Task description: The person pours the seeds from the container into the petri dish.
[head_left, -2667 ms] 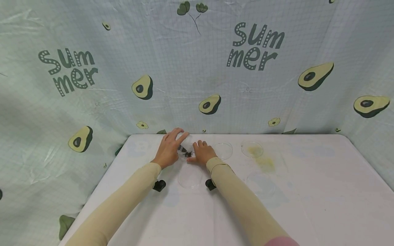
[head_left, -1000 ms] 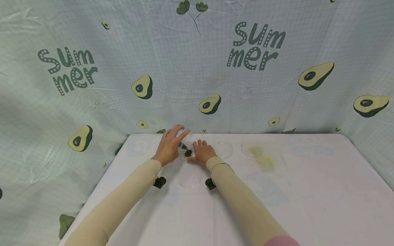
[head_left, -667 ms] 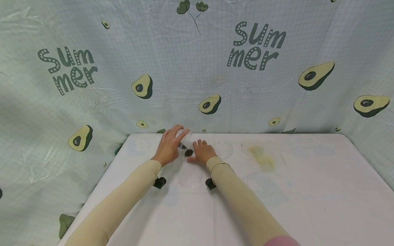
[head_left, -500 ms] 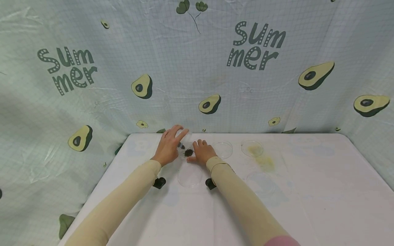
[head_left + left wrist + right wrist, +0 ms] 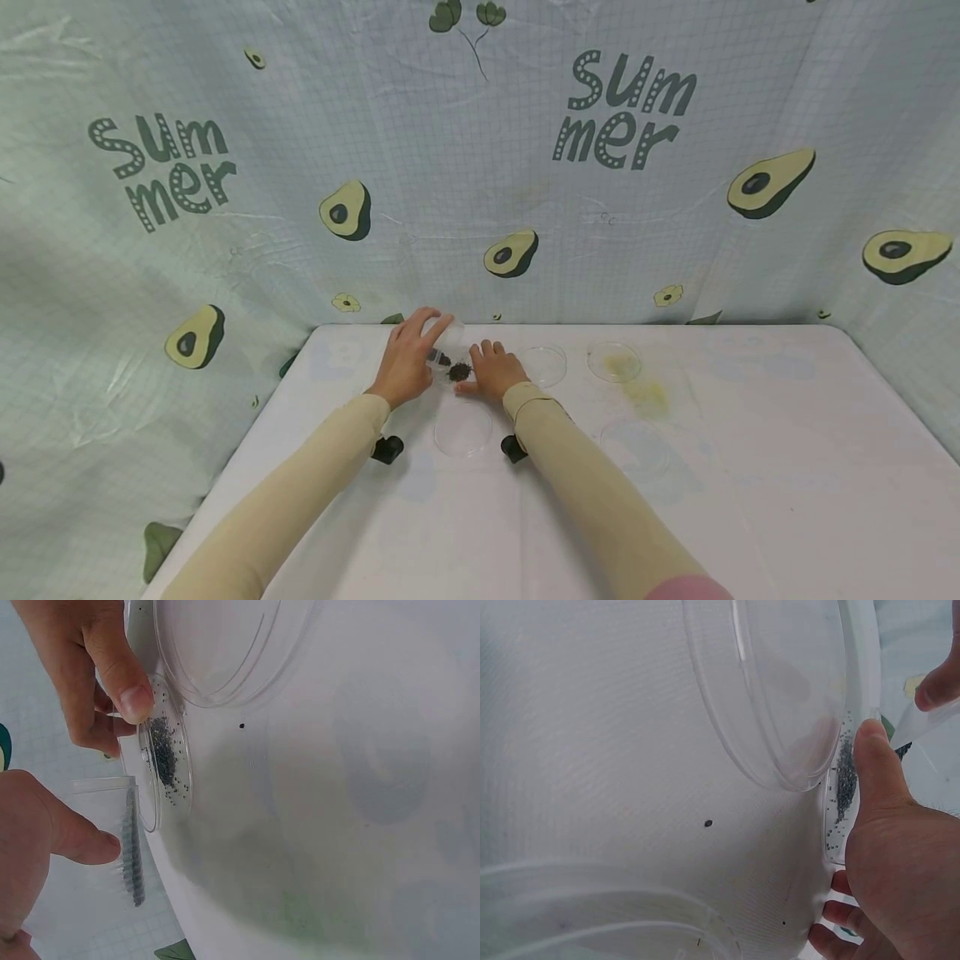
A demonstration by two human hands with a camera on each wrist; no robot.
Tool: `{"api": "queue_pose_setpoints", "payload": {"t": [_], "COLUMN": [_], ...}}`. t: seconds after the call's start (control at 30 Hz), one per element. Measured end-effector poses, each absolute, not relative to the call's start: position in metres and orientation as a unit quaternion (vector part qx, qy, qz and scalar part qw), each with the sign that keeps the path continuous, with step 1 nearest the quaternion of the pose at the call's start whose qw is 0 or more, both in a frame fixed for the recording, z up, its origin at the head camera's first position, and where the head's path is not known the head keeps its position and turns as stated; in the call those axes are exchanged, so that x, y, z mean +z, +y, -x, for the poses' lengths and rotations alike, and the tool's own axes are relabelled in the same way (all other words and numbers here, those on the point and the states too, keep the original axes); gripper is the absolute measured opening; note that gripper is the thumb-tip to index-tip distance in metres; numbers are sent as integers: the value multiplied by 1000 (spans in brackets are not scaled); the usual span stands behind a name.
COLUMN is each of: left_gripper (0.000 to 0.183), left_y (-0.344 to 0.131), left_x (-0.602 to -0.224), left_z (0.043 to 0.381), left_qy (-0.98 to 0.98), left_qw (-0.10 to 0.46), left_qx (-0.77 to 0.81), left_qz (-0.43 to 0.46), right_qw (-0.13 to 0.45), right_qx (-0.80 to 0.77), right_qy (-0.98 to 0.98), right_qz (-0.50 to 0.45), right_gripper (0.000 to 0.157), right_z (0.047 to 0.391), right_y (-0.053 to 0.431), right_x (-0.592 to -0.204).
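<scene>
Clock directions read from the grain dish in the head view. Left hand (image 5: 405, 360) at 9 o'clock, thumb and fingers set apart, holding a clear container (image 5: 103, 796): smooth see-through plastic, straight edges, box or bag can't tell. Dark grains gathered along one side of it. Container at 10 o'clock, near the grain dish (image 5: 189, 780); whether they touch, can't tell.

Right hand (image 5: 497, 372) at 3 o'clock, holding the grain dish at its rim between thumb and fingers. Dish is round, shallow, clear, hard-looking, thin rim; small dark grains (image 5: 163, 750) heaped mid-dish, loose ones scattered around. Single dark speck (image 5: 241, 726) out on the white table cover (image 5: 750, 500).

Other clear round dishes: near one (image 5: 462, 429) at 6 o'clock; next one (image 5: 544, 367) at 3, just beyond the right hand; another (image 5: 613, 362) farther out at 3, yellow patch showing there; faint one (image 5: 634, 446) toward 4.

Edges: far table edge just past the hands at 12, meeting crinkled avocado-print fabric (image 5: 420, 150). Gap between hands narrow, taken up by dish and container. Wide flat stretch of cover toward 4; sleeves (image 5: 300, 492) take up 7 and 5.
</scene>
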State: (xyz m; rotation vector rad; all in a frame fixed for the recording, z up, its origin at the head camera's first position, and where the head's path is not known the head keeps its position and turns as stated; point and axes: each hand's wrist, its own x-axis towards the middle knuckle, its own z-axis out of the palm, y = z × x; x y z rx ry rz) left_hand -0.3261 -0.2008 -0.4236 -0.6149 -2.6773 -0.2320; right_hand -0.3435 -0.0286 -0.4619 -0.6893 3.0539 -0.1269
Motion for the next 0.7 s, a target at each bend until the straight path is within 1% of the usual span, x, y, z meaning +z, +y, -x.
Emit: {"api": "queue_pose_setpoints", "payload": {"t": [0.27,0.3,0.33,0.5,0.53,0.57,0.7], "left_gripper": [89,89,89,89,89,89,89], "left_y": [-205,-205,-206,-209,-210,-211,-214], "left_x": [-426,-426,-426,-427,-427,-428,-429], "left_z": [324,324,324,323,322,322,321], "left_qy": [-952,-952,-952,-952,-953,-953,-954], "left_qw": [193,193,194,198,198,198,191], "left_qx": [-114,-116,-118,-127,-129,-132,-150], "left_qz": [207,205,204,195,193,189,174], "right_qw": [8,-7,-7,-2,12,13,6], "right_qx": [-45,-45,-45,-43,-44,-41,-34], "right_qy": [974,973,973,973,974,974,974], "right_qz": [222,227,228,229,224,224,224], "right_gripper": [76,78,78,78,75,76,76], "right_z": [344,348,348,348,344,344,344], "right_y": [-28,-29,-29,-28,-28,-28,-28], "right_x": [-461,-469,-469,-469,-462,-462,-463]}}
